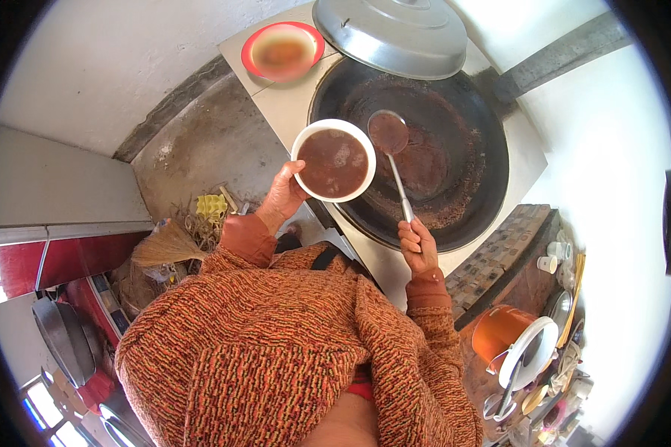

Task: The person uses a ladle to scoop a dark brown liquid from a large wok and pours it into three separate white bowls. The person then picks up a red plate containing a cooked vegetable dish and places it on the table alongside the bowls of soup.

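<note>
My left hand [285,188] grips a white bowl [298,146] by its near left side, thumb over the rim. Reddish-brown soup [334,164] fills the bowl almost to the top. In my right hand [419,246] is the handle of a metal ladle [397,175]; its round head carries more of the same brown liquid. The ladle is held above a big black wok [492,160], just right of the bowl. Some brown soup [425,167] lies in the wok's bottom, with residue smeared up its sides. The bowl overlaps the wok's left rim from above.
A large grey metal lid [395,37] leans at the wok's far side. Left of it sits a red-rimmed dish [250,56] on the tiled stove top [276,112]. A brick ledge [499,253] and an orange bucket [496,333] stand at right. A straw broom [168,244] lies at left.
</note>
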